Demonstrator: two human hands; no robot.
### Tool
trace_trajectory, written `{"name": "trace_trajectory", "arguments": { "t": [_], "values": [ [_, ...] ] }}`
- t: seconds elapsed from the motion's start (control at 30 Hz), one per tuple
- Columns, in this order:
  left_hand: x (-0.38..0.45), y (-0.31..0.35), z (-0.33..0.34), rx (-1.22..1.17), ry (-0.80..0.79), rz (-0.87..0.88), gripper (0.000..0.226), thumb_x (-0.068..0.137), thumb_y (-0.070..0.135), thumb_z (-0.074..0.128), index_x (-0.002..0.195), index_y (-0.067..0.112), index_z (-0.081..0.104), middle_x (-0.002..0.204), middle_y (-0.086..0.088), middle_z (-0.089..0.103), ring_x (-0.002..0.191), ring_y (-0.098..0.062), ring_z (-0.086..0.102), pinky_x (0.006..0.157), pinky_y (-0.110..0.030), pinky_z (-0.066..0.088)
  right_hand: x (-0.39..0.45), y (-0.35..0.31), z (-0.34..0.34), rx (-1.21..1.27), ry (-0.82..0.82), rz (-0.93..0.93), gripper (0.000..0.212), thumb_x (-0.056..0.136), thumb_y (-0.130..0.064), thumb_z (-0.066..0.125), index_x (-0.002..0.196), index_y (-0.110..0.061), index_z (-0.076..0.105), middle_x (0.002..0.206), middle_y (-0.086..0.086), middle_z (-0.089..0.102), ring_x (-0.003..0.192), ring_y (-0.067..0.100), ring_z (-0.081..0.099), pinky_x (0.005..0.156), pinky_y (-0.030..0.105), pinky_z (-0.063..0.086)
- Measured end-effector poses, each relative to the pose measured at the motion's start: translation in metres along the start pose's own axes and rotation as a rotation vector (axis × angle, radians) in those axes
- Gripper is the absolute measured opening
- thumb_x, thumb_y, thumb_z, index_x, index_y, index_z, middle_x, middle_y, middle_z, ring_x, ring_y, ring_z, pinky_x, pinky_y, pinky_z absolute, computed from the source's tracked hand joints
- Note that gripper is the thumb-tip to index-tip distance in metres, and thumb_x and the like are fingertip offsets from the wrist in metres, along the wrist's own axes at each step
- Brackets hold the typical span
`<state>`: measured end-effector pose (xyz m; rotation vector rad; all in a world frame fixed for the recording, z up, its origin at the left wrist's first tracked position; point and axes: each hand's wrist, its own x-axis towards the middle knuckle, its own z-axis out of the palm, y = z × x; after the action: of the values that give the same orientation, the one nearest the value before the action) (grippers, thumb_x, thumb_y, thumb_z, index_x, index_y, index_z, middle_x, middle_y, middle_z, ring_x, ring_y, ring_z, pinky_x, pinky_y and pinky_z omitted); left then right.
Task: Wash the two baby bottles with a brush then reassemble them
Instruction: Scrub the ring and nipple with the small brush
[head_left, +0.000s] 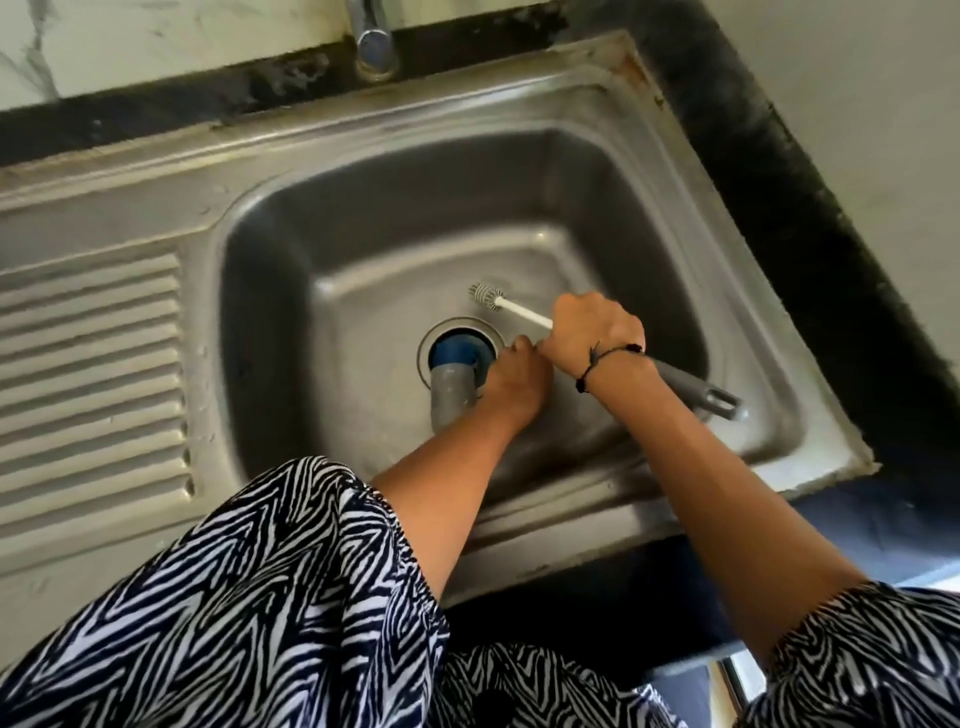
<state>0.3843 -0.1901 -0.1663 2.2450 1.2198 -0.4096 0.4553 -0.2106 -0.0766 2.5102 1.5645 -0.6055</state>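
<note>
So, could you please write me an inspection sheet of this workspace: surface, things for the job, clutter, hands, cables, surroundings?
Surface: steel sink, with a ribbed draining board to its left.
Job's things: a grey baby bottle with a blue part lies over the drain; a brush with a white stem and a grey handle is above the basin. Second bottle: nothing seen.
Clutter: nothing seen.
Hands: the left hand holds the bottle; the right hand grips the brush, its bristle head free of the bottle.
Cables: nothing seen.
Surroundings: tap behind the basin, no water running; dark counter edge; pale wall.
</note>
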Motion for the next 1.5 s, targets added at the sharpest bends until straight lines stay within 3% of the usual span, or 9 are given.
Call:
{"name": "trace_trajectory", "arguments": {
  "t": [0.2,0.3,0.37,0.53,0.7,0.87,1.03,1.3,1.5],
  "values": [
    [0.004,-0.003,-0.012,-0.575,0.177,-0.153,0.045,0.086,0.025,0.064,0.118,0.006,0.039,0.115,-0.014,0.056,0.103,-0.031,0.058,0.081,-0.038,0.046,-0.007,0.003,-0.009,0.055,0.008,-0.001,0.031,0.092,-0.023,0.048,0.114,-0.006,0.060,0.116,0.017,0.060,0.105,0.037,0.058,0.079,0.036,0.046],
    [0.000,-0.023,-0.041,-1.385,0.277,-0.400,0.025,0.089,0.019,0.061,0.103,0.013,0.042,0.088,-0.011,0.055,0.067,-0.022,0.054,0.051,-0.027,0.048,-0.006,-0.002,-0.013,0.115,0.077,-0.056,0.029,0.090,-0.022,0.045,0.108,-0.007,0.062,0.112,0.018,0.062,0.102,0.038,0.058,0.073,0.033,0.044],
    [-0.011,-0.046,-0.060,-1.946,0.308,-0.496,0.009,0.091,0.012,0.056,0.089,0.010,0.048,0.084,-0.012,0.050,0.070,-0.020,0.052,0.040,-0.021,0.049,-0.007,-0.010,-0.017,0.184,0.115,-0.108,0.028,0.092,-0.026,0.043,0.100,-0.007,0.063,0.104,0.017,0.063,0.095,0.036,0.058,0.068,0.032,0.041],
    [-0.050,-0.098,-0.089,-2.555,0.557,-0.369,0.010,0.090,0.010,0.057,0.087,0.004,0.051,0.099,-0.015,0.052,0.101,-0.029,0.052,0.070,-0.040,0.055,-0.028,-0.042,-0.028,0.279,0.230,-0.246,0.029,0.093,-0.033,0.040,0.070,-0.016,0.049,0.076,0.006,0.053,0.075,0.030,0.053,0.059,0.030,0.033],
    [-0.079,-0.113,-0.099,-2.657,0.587,-0.284,0.032,0.093,0.020,0.056,0.119,0.001,0.056,0.125,-0.017,0.056,0.109,-0.031,0.057,0.072,-0.042,0.051,-0.058,-0.058,-0.037,0.187,0.268,-0.326,0.029,0.091,-0.035,0.040,0.072,-0.016,0.050,0.076,0.005,0.053,0.074,0.031,0.050,0.063,0.030,0.037],
    [-0.101,-0.105,-0.119,-2.630,0.613,-0.153,0.043,0.096,0.025,0.049,0.132,0.002,0.048,0.116,-0.022,0.055,0.090,-0.033,0.059,0.083,-0.040,0.049,-0.080,-0.065,-0.045,-0.050,0.273,-0.347,0.031,0.093,-0.034,0.034,0.073,-0.016,0.049,0.077,0.004,0.050,0.071,0.028,0.049,0.065,0.032,0.041],
    [-0.123,-0.089,-0.129,-2.381,0.526,0.075,0.020,0.097,0.026,0.048,0.096,0.009,0.058,0.086,-0.010,0.061,0.083,-0.020,0.062,0.082,-0.034,0.046,-0.087,-0.072,-0.056,-0.062,0.311,-0.371,0.034,0.096,-0.034,0.029,0.078,-0.016,0.050,0.080,0.005,0.052,0.073,0.027,0.050,0.065,0.032,0.039],
    [-0.147,-0.082,-0.160,-2.314,0.452,0.395,0.032,0.098,0.030,0.042,0.093,0.005,0.062,0.086,-0.009,0.067,0.085,-0.023,0.066,0.091,-0.040,0.046,-0.090,-0.091,-0.070,0.316,0.204,-0.364,0.042,0.098,-0.032,0.034,0.061,-0.013,0.042,0.071,0.010,0.051,0.066,0.027,0.049,0.056,0.028,0.034],
    [-0.155,-0.090,-0.156,-2.383,0.334,0.651,0.033,0.094,0.033,0.044,0.103,0.007,0.061,0.092,-0.008,0.067,0.071,-0.019,0.062,0.095,-0.044,0.041,-0.088,-0.085,-0.092,0.733,-0.375,-0.274,0.047,0.098,-0.043,0.028,0.060,-0.017,0.036,0.044,-0.004,0.026,0.031,0.008,0.017,0.038,0.012,0.015]
  ]
}}
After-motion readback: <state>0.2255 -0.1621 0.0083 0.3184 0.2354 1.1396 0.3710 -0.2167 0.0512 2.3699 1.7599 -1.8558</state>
